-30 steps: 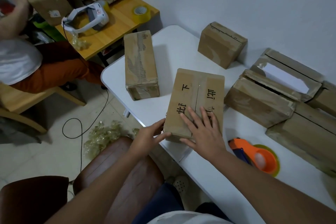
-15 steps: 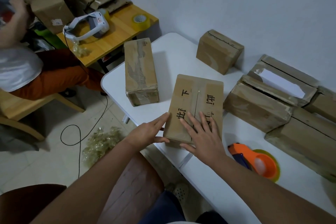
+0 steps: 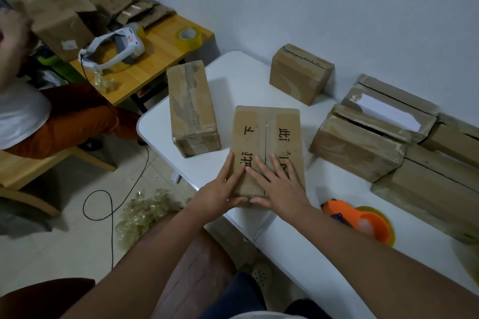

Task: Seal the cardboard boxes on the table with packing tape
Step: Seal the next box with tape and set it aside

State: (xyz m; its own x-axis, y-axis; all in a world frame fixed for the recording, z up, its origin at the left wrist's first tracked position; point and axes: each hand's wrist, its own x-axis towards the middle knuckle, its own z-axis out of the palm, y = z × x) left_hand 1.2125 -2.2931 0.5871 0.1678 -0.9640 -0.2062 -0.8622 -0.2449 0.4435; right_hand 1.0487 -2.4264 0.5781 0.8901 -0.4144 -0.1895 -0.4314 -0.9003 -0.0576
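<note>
Centrally, a cardboard box (image 3: 267, 147) with black handwritten characters lay flat near the front edge of the white bench (image 3: 233, 80), its top seam running lengthwise away from the viewer. The left hand (image 3: 220, 194) lay against the box's near left corner, fingers (image 3: 232, 171) straight along the left edge and thumb along the near face. The right hand (image 3: 278, 185) rested palm-down on the near part of the lid, fingers spread and straight; neither hand clutched anything.

An orange tape dispenser (image 3: 363, 223) sat on the bench just right of the right forearm, apart from the box. A second, narrower box (image 3: 191, 106) stood to the left, already carrying strips of clear tape. A smaller box (image 3: 300, 72) stood near the wall. Several further boxes (image 3: 363, 142) were grouped at the right (one with its flaps parted over a white interior).

On the neighbouring wooden table (image 3: 160, 57) lay a yellow tape roll (image 3: 188, 36) and a white headset (image 3: 116, 49). A seated person (image 3: 39, 111) occupied the left edge. Crumpled clear tape (image 3: 145, 212) littered the floor.
</note>
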